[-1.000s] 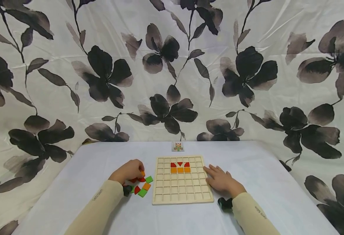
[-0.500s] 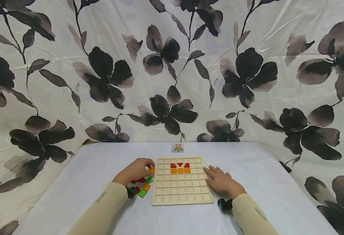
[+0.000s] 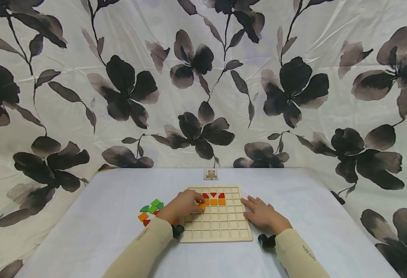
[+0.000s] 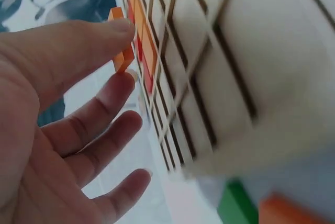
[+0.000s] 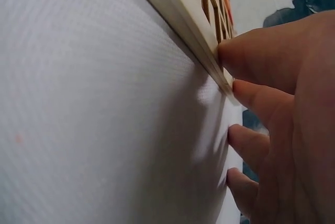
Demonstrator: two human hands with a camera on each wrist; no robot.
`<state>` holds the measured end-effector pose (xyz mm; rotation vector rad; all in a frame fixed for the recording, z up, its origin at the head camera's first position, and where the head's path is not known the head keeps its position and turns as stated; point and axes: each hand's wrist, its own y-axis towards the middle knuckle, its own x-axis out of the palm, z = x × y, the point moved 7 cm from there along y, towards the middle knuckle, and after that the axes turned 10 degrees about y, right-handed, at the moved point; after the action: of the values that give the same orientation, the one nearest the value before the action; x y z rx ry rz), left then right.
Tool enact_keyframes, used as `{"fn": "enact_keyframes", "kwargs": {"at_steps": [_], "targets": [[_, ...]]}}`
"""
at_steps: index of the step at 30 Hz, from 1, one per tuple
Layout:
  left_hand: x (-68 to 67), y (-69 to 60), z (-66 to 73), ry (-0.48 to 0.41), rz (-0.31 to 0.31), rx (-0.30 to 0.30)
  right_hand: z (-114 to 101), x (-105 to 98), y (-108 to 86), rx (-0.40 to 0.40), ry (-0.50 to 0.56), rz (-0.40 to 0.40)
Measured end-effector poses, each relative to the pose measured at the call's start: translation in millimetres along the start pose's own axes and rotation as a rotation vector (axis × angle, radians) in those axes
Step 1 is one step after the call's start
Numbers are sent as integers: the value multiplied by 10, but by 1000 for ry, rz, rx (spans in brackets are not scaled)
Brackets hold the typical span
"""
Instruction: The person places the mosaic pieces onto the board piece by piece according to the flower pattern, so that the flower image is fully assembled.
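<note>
My left hand (image 3: pixel 183 204) is over the left part of the wooden grid board (image 3: pixel 220 224). It pinches an orange square tile (image 4: pixel 124 60) between thumb and index finger, while the other fingers spread apart. That tile is just left of and below the orange row (image 3: pixel 221 202) set in the grid. Above the row are two rounded red tiles (image 3: pixel 221 195) with a red triangle (image 3: pixel 213 195) between them. My right hand (image 3: pixel 264 213) rests at the board's right edge, its thumb and index finger touching the rim (image 5: pixel 212 69) in the right wrist view.
Loose green, red and orange tiles (image 3: pixel 152 209) lie left of the board, partly hidden by my left arm. A small pattern card (image 3: pixel 210 174) is at the table's far edge. A floral cloth (image 3: pixel 203 77) hangs behind the white table (image 3: pixel 120 193).
My left hand has carried the orange tile rightward from beside the loose pieces to over the board, uncovering several tiles. My right hand stays at the board's edge.
</note>
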<state>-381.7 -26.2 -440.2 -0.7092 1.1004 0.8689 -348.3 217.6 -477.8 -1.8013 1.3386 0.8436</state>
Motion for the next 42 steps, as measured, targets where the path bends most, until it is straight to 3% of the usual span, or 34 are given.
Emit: {"fn": "enact_keyframes", "kwargs": {"at_steps": [9,22,29,38,42], "targets": [[108,165,241,150,68,50,11,13,8,-3,-5,2],[188,255,369,176,62,25,8,21,6,3,0,1],[208,268,379,178,26,45,16,22,13,4,0,4],[213,202,466,326,40,116,30,51,8,7,6,-5],[205,182,485,337,43,114,42,52,22,10,1,-4]]}}
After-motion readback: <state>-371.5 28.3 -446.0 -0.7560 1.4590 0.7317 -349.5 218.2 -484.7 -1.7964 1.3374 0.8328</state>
